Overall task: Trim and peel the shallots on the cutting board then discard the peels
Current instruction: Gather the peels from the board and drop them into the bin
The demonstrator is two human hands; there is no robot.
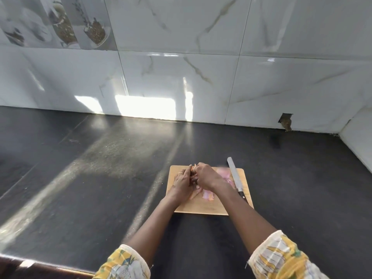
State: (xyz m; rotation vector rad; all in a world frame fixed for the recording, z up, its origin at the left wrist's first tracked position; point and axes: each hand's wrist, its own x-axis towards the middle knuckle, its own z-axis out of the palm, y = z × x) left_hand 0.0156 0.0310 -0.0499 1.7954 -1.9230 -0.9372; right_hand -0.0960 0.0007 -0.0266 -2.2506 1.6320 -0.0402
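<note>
A wooden cutting board (pixel 203 207) lies on the dark counter. Both my hands meet over its far left part. My left hand (pixel 182 183) and my right hand (pixel 205 176) have their fingers curled together around a small shallot, which is almost wholly hidden between them. Pink shallot pieces and peels (pixel 207 195) lie on the board under and to the right of my hands, some blurred. A long knife (pixel 234 177) rests along the board's right side, blade pointing away, dark handle toward me.
The black stone counter (pixel 100 178) spreads wide to the left and behind the board. A white marbled tile wall (pixel 181 77) closes the back, with a side wall at the far right. The counter's front edge runs at the lower left.
</note>
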